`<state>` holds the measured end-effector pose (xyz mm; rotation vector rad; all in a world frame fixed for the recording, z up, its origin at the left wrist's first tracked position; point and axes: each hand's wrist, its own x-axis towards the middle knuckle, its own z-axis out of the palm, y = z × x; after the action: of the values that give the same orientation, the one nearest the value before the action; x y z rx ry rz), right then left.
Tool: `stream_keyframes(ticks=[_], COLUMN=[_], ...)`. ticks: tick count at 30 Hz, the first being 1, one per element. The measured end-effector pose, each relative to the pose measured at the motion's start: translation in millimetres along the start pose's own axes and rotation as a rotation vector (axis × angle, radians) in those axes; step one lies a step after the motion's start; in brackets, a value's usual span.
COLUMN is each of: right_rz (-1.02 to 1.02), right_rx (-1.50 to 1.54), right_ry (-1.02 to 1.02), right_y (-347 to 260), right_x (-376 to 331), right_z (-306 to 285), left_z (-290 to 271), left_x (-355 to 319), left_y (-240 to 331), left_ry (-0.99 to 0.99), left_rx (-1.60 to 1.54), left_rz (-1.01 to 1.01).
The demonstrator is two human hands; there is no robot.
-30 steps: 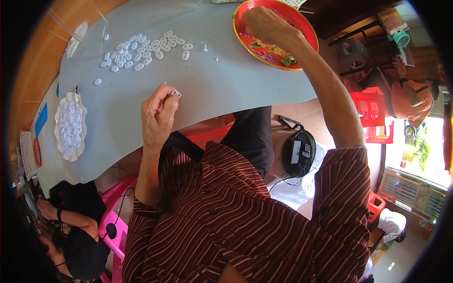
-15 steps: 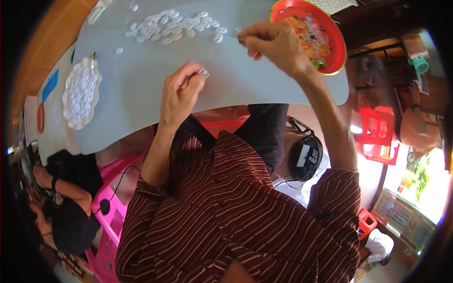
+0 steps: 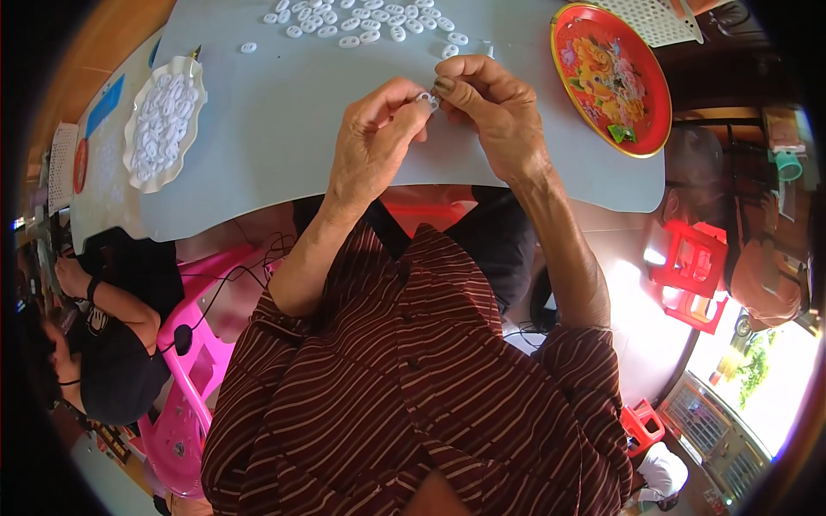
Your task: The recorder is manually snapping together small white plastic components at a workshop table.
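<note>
Right hand point(image 3: 508, 125) has swung from the red tray point(image 3: 652, 95), upper right, to meet the left hand point(image 3: 374, 142) at upper centre. Left thumb and fingers are clamped on a small white piece point(image 3: 428, 101); right fingertips come right up to it, though whether they pinch anything I cannot tell. The step seems to be two-handed fitting work; next calls for steady left support and fine right-hand alignment.

no words or numbers reading clearly anywhere in the frame, a small white mark point(image 3: 97, 322) showing on the black clothing point(image 3: 122, 378) of a person at the left of the frame, appearing too small to tell as lettering
</note>
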<state>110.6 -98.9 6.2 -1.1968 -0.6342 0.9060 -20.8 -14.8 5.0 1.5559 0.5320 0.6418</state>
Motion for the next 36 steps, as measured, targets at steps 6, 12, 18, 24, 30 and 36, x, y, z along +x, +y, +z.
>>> stream_keyframes(ticks=[6,12,18,24,30,36], right_rz=[-0.027,-0.042,-0.059,-0.096,-0.163,-0.118], right_rx=[0.081,0.066,0.035,0.039,0.038,0.073], right_ry=[0.061,0.083,0.076,0.056,0.003,-0.049], right_y=[3,4,5,7,8,10], right_x=[-1,-2,-2,-3,-7,-7], right_z=[0,2,4,2,0,-7], left_z=[7,9,11,14,13,8], left_x=[1,0,0,-1,0,0], left_y=[-1,-1,-3,-6,-8,-13], left_ry=[0.035,0.033,0.057,0.072,0.039,-0.024], left_rx=[-0.064,-0.070,-0.099,-0.104,-0.131,-0.147], left_rz=[-0.013,-0.006,0.029,0.054,0.049,0.048])
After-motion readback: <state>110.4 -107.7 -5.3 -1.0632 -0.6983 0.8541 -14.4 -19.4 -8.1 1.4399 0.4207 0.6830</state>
